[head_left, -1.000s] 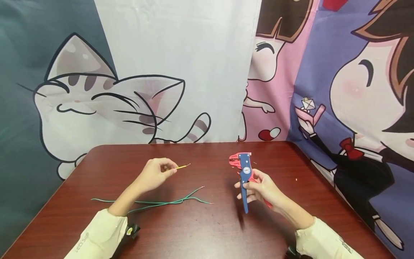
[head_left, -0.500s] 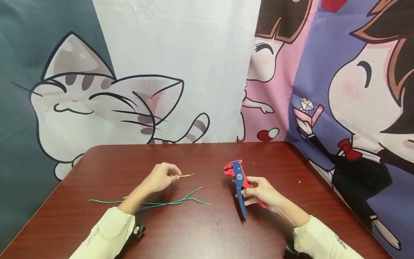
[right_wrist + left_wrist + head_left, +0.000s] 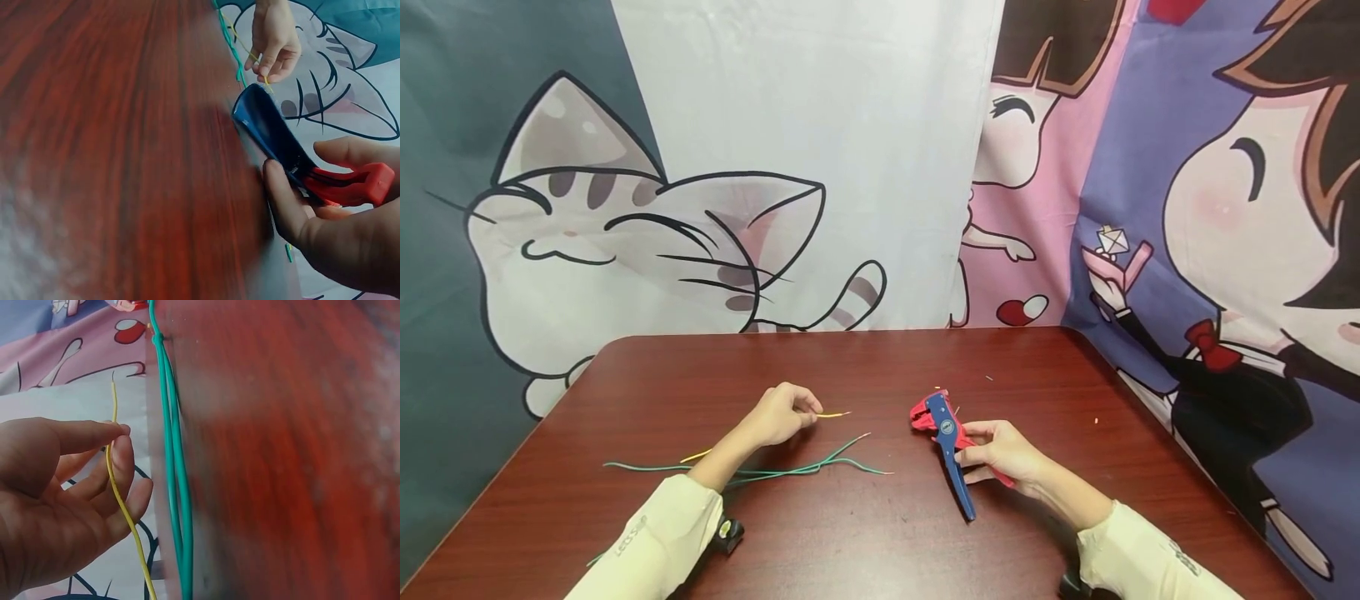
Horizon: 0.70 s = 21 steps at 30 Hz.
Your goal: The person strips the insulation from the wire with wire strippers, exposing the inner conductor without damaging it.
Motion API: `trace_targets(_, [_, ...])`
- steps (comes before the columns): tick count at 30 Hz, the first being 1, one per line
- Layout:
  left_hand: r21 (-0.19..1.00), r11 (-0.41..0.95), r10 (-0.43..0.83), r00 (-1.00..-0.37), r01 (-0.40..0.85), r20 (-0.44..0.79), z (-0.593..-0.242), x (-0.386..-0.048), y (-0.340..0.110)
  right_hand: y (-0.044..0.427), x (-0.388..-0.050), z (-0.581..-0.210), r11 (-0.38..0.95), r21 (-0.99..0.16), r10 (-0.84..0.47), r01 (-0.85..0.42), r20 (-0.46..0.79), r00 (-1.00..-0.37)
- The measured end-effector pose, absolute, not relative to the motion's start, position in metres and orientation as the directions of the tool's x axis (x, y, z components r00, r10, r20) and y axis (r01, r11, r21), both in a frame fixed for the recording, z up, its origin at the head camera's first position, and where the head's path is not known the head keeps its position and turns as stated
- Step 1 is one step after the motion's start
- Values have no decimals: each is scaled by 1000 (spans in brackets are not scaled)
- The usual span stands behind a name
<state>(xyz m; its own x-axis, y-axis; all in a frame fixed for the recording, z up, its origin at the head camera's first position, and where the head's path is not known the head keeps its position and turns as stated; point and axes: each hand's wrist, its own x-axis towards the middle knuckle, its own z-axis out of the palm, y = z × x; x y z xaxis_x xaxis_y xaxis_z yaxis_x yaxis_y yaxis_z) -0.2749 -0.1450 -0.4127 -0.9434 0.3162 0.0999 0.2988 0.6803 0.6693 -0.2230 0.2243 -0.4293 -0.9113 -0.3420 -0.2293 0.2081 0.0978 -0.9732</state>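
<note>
Between thumb and fingertips, my left hand (image 3: 784, 414) pinches a thin yellow wire (image 3: 831, 415) near its far end. That end shows a bare tip, and the rest of the wire trails back under the wrist, as the left wrist view shows the yellow wire (image 3: 128, 515). My right hand (image 3: 1006, 454) grips a wire stripper (image 3: 947, 425) with one blue and one red handle. Its red head points up and left, a short way right of the yellow wire's tip and apart from it. Whether the stripper touches the table cannot be told.
Several green wires (image 3: 782, 472) with stripped ends lie on the brown table (image 3: 850, 542) in front of the left forearm, which partly covers them. Tiny scraps, one a pale bit (image 3: 1096, 421), are scattered right and behind the stripper. A printed cartoon cloth (image 3: 820, 100) hangs behind the table.
My left hand has moved right and lower with the yellow wire. The right hand has brought the wire stripper down and left, tilting its head further left.
</note>
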Motion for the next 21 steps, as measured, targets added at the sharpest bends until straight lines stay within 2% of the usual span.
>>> trace_targets(4, [668,681,333,-939,301,83,-417,-280,-143,223,-224,-429,141,-973,-301,185,-220,-928])
trace_targets(12, [691,663,358,-933,289,48,-417,-286,-143,215,-228,-431,305,-944,-83,130,-162,-983])
trace_targets(21, [739,599,322,-938,308,131,-411,-277,-138,212,-227,-427,382,-921,43,77,-65,-997])
